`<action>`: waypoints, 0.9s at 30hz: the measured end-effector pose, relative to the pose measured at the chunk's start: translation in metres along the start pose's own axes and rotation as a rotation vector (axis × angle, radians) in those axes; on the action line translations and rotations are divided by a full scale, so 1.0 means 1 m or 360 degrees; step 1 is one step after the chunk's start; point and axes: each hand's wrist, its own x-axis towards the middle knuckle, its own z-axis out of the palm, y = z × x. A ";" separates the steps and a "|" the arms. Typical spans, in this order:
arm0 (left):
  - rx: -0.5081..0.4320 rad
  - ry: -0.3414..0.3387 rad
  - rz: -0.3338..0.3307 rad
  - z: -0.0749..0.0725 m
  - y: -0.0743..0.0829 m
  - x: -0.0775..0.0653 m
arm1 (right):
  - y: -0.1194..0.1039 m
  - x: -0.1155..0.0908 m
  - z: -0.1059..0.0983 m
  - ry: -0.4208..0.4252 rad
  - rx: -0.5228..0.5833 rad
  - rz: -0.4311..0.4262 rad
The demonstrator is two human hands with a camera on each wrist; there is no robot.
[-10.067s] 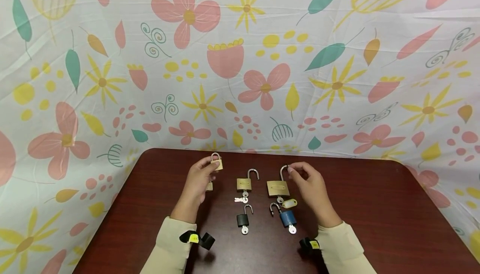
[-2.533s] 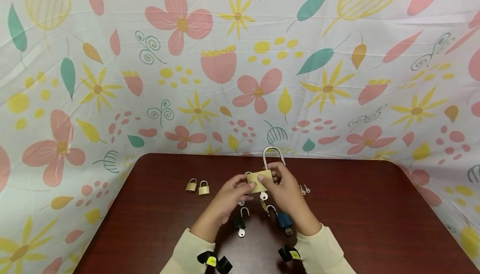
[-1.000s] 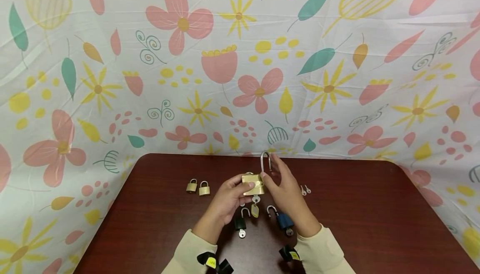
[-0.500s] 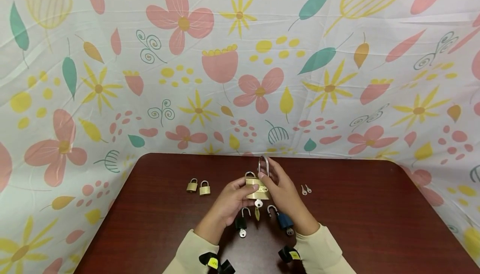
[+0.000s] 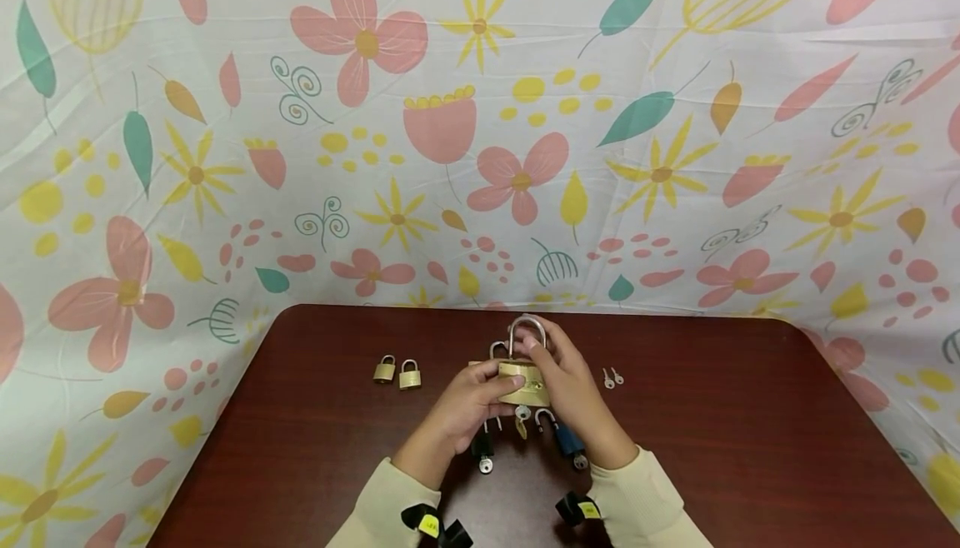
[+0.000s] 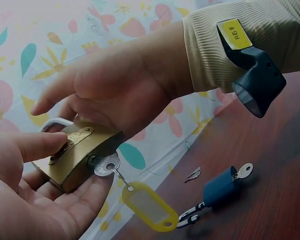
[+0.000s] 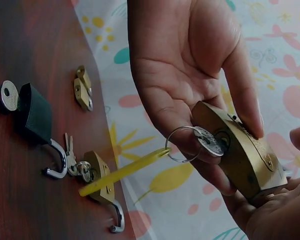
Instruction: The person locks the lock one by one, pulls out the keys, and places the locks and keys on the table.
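My left hand [image 5: 459, 411] grips the body of a large brass padlock [image 5: 524, 388], raised in front of me, thumb across its front. At the padlock's right side my right hand [image 5: 573, 398] has its fingers around the shackle [image 5: 528, 319], which stands high over the body. A silver key [image 7: 210, 142] sits in the keyhole underneath, and a yellow key tag [image 6: 151, 208] dangles from its ring. Low before the hands are a black padlock [image 7: 36, 117] and a blue padlock [image 6: 220, 187], each with open shackle and inserted key.
Partly hidden behind my left hand is a medium brass padlock [image 7: 101, 175] with its shackle open and keys attached. Two small brass padlocks [image 5: 409, 378] stand to the left, and two loose keys [image 5: 609, 380] lie to the right. A flowered cloth hangs behind the table [image 5: 735, 431].
Ten seconds ago my left hand held a small brass padlock, now on the table. The large padlock has been lifted; its shackle, lately swung out rightward, has turned over the body and come down slightly.
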 end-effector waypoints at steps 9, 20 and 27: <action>-0.0010 -0.0007 0.0008 0.003 0.001 -0.001 | -0.002 -0.002 -0.001 -0.0082 0.0187 -0.0116; -0.0007 -0.0037 0.0005 0.004 0.003 -0.002 | -0.002 -0.002 0.000 -0.0046 0.0224 -0.0105; 0.0067 -0.0099 0.0009 0.006 0.005 -0.003 | -0.003 -0.001 0.001 -0.0003 0.0317 -0.0186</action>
